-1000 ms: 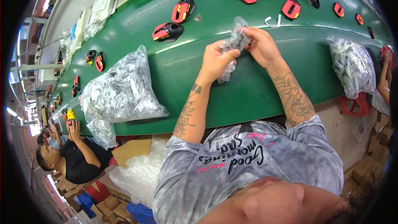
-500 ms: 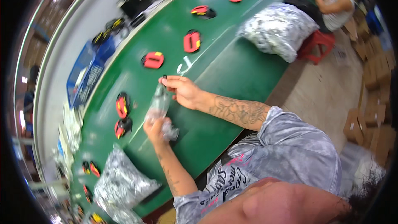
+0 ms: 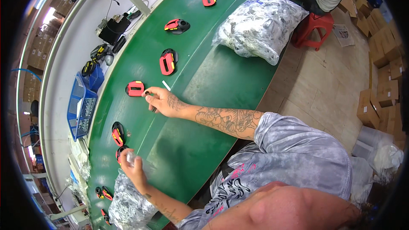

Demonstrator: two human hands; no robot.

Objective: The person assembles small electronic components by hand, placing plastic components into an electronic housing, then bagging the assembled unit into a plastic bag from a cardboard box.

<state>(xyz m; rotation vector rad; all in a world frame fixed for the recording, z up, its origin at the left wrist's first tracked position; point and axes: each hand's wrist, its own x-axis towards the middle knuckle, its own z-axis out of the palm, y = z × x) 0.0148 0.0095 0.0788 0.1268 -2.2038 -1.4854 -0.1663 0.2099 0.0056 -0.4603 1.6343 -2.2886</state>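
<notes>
In the left middle of the frame, the right grip [image 3: 165, 103], a bare hand, pinches a small dark piece [image 3: 148, 93] between thumb and fingers; its exact shape is too small to tell. Just beyond these fingertips, on the smooth, slightly glossy green table [image 3: 187, 149], lies a rounded red slotted part [image 3: 135, 88] with black edge. Near the wrist there is a thin, flat white strip [image 3: 166, 85]. At the lower left, the left grip [image 3: 134, 172], also bare, has its fingers curled on a clear plastic film [image 3: 131, 157], which is thin, crumpled and shining. Above this hand lies an oval red-and-black part [image 3: 118, 133], with yellow accents. A bulging clear bag [image 3: 262, 27], wrinkled and silvery, sits at the upper right of centre; 1 similar bag [image 3: 126, 206] is at the bottom left. At the far left stands a blue plastic basket [image 3: 81, 108] with openwork walls.
</notes>
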